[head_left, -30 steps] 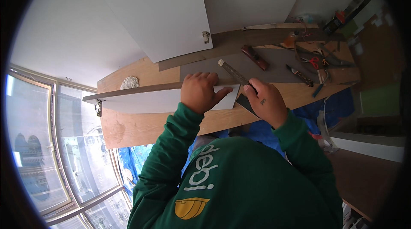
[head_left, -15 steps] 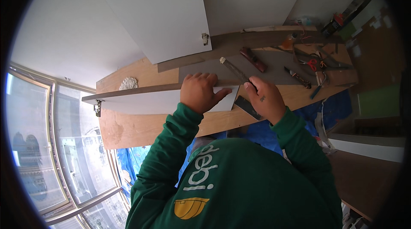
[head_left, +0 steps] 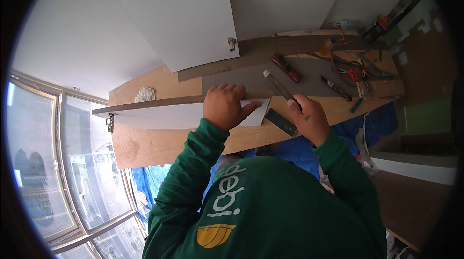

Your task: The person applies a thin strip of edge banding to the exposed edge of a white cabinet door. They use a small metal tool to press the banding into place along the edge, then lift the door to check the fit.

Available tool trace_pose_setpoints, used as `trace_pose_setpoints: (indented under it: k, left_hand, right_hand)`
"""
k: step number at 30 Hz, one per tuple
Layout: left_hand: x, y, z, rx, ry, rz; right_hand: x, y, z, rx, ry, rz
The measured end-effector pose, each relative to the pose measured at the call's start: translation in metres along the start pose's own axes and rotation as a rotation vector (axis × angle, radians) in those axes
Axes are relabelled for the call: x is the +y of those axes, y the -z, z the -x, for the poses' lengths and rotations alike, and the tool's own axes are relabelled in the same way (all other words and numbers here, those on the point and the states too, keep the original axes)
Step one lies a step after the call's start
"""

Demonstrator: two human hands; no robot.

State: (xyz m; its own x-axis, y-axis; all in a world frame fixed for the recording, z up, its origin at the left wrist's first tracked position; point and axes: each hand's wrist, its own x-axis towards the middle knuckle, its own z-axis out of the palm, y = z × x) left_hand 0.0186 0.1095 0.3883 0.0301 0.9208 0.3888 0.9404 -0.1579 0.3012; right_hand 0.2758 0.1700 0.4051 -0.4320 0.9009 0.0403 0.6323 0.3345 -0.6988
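A white panel (head_left: 169, 115) with a brown edge and a metal hinge (head_left: 110, 122) at its left end stands on its long edge on the plywood bench (head_left: 159, 139). My left hand (head_left: 223, 107) is closed over the panel's top edge near its right end, thumb on the white face. In my right hand (head_left: 311, 118) is a long, narrow file (head_left: 279, 85), gripped by its dark handle. Its pale tip points away and to the left, over the grey-brown board. The file appears apart from the panel. Beneath my right hand lies a dark flat block (head_left: 280, 121).
A dark red tool (head_left: 286, 68), a utility knife (head_left: 337, 88), red-handled scissors (head_left: 353, 73) and a bottle of orange liquid (head_left: 326, 46) lie or stand to the right. A larger white panel (head_left: 193, 17) leans behind. A crumpled whitish lump (head_left: 145, 94) rests at left.
My right hand has moved right and slightly nearer with the file, whose tip has come away from the panel's end. My left hand and the panel have stayed put.
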Motion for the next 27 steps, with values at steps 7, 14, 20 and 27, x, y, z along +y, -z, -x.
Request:
trace_pose_setpoints:
  k: [7,14,20,27]
  left_hand:
    - [-0.001,0.0,-0.001,-0.026,0.003,-0.019]
    - [-0.001,0.0,0.0,-0.003,0.002,-0.011]
    - [-0.001,0.0,-0.002,-0.072,0.033,-0.03]
    - [0.002,0.005,-0.003,-0.093,0.042,-0.025]
  right_hand:
    - [-0.006,-0.004,-0.01,-0.038,0.073,-0.122]
    - [-0.016,-0.002,0.007,-0.064,0.159,-0.101]
    - [-0.014,-0.002,-0.001,-0.023,0.214,-0.022]
    - [0.018,0.021,0.018,0.055,0.015,-0.111]
